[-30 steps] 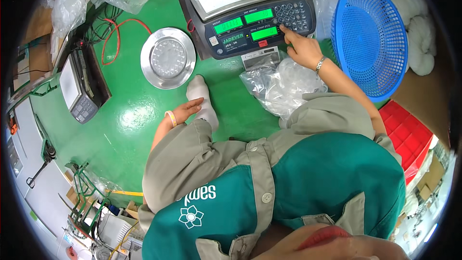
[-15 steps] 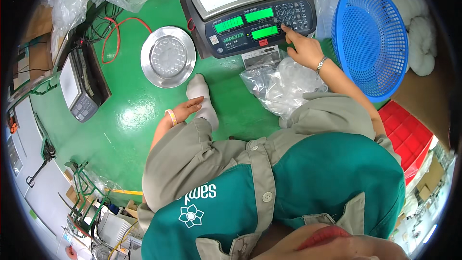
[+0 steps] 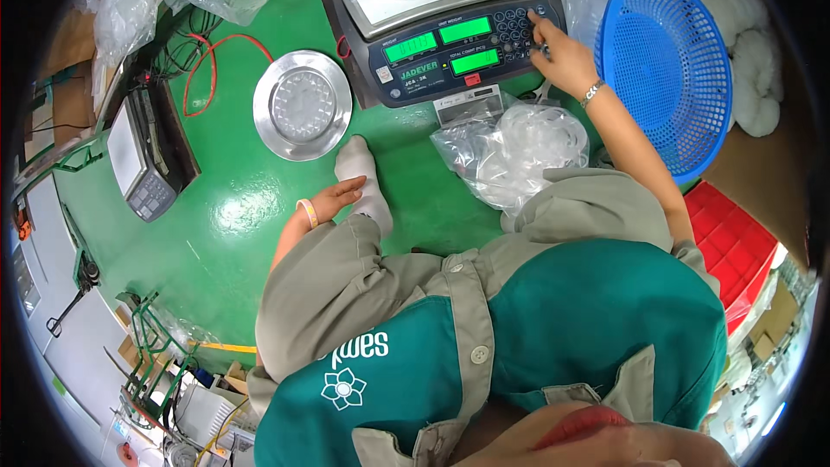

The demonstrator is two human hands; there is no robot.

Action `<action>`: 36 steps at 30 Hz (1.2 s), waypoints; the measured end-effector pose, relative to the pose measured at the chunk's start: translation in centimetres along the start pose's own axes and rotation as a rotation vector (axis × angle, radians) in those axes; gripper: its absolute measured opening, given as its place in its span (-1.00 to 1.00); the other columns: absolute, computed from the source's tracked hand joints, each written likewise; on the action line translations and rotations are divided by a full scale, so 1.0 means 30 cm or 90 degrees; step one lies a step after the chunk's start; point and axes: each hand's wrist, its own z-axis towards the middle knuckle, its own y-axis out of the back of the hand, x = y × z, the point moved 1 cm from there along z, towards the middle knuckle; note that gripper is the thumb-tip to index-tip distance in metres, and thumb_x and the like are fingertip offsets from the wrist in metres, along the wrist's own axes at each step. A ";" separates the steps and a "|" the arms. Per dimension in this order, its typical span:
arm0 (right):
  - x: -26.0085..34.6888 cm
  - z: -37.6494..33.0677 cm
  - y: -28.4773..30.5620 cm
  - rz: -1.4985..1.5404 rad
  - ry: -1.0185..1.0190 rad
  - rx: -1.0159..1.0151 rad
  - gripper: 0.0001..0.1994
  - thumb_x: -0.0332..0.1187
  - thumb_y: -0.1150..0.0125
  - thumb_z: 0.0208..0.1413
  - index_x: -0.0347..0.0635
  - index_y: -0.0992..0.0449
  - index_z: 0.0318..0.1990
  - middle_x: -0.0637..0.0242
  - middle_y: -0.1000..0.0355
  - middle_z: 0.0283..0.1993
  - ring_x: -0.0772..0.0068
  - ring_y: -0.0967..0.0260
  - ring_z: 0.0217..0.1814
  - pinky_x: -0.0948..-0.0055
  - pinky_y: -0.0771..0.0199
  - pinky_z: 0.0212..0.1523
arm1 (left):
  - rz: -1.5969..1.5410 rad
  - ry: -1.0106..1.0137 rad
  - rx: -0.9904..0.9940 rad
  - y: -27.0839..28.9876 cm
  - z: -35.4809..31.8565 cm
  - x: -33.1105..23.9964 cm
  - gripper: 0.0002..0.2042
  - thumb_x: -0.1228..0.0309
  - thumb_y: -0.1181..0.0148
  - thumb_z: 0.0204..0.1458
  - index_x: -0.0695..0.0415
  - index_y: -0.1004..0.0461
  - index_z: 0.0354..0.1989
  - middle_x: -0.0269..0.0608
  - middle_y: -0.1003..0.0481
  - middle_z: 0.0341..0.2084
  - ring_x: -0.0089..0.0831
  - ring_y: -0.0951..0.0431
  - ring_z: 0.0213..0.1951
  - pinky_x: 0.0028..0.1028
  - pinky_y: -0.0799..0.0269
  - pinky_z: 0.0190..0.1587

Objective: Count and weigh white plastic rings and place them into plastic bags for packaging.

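Note:
A dark counting scale (image 3: 450, 35) with green lit displays and a keypad stands on the green floor in front of me. White material in clear plastic lies on its pan. My right hand (image 3: 560, 54), with a bracelet at the wrist, reaches forward and one finger touches the keypad at the scale's right side. My left hand (image 3: 335, 201), with a pink band at the wrist, rests open by my white-socked foot (image 3: 365, 175). A clear plastic bag (image 3: 517, 151) of pale parts lies on the floor just below the scale, beside my right forearm.
A round silver metal dish (image 3: 303, 105) lies left of the scale. A blue plastic basket (image 3: 667, 60) stands to the right, a red crate (image 3: 735, 238) below it. A smaller grey scale (image 3: 143, 160), cables and plastic bags sit at the left.
My right hand has stayed at the keypad with only a slight shift. My left hand has not moved.

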 end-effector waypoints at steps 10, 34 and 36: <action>-0.039 -0.024 -0.011 0.079 0.027 -0.085 -0.72 -0.38 -0.10 -0.08 -0.13 -0.27 -0.17 0.33 -0.40 -0.04 0.25 -0.32 -0.48 0.36 -0.33 -0.41 | 0.041 0.002 0.006 0.008 0.012 0.009 -0.52 0.26 0.05 0.14 0.16 -0.13 0.21 -0.21 -0.16 0.20 -0.40 -0.09 0.24 -0.43 0.02 0.25; -0.028 -0.680 0.389 0.508 -0.206 -0.076 -0.94 -0.44 0.00 0.09 -0.19 -0.33 -0.29 0.22 -0.39 -0.03 0.66 -0.28 -0.31 0.64 -0.28 -0.28 | 0.806 -0.583 -0.746 0.093 -0.539 -1.185 -0.24 0.23 -0.22 -0.09 -0.12 0.08 0.29 0.02 -0.13 0.17 -0.16 -0.30 0.06 -0.25 -0.33 -0.10; 0.048 -0.770 0.462 0.553 -0.185 -0.070 -0.91 -0.46 0.01 0.09 -0.22 -0.35 -0.25 0.20 -0.38 -0.03 0.64 -0.27 -0.26 0.62 -0.29 -0.22 | 0.862 -0.580 -0.716 0.088 -0.527 -1.236 -0.31 0.29 -0.23 -0.10 -0.08 -0.05 0.24 0.02 -0.27 0.06 -0.23 -0.37 -0.02 -0.26 -0.36 -0.13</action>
